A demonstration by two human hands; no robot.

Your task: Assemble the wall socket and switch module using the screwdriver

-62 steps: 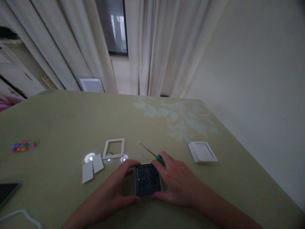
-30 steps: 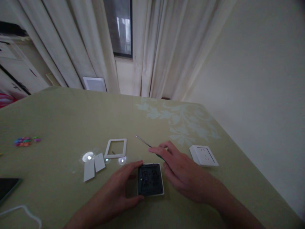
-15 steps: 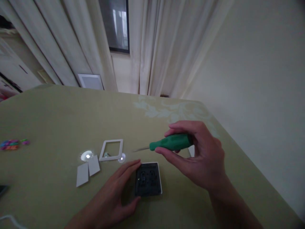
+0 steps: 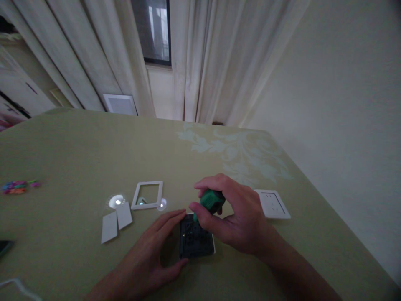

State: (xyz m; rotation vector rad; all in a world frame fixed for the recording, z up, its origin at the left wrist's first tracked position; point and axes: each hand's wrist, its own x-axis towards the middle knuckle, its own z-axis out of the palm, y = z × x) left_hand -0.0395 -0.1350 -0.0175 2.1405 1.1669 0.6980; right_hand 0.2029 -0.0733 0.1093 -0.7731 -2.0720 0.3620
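A square black wall switch base (image 4: 194, 243) with a white edge lies on the table in front of me. My left hand (image 4: 156, 246) grips it by its left side, fingertips at the far corner and thumb at the near one. In my right hand (image 4: 233, 209) is a screwdriver (image 4: 213, 200) with a green handle. It is tilted tip-down over the far part of the base. My fingers and the handle hide its shaft, so I cannot tell whether the tip touches.
Left of the base lie a white square frame (image 4: 134, 196) and two white plates (image 4: 109, 228). A white socket panel (image 4: 273, 204) sits to the right. Colourful small pieces (image 4: 15, 187) lie far left, and a white cable (image 4: 20, 286) at the near left.
My right hand has moved left and down, turning the screwdriver from nearly level to pointing down over the base. The socket panel has come into view. My left hand keeps its hold.
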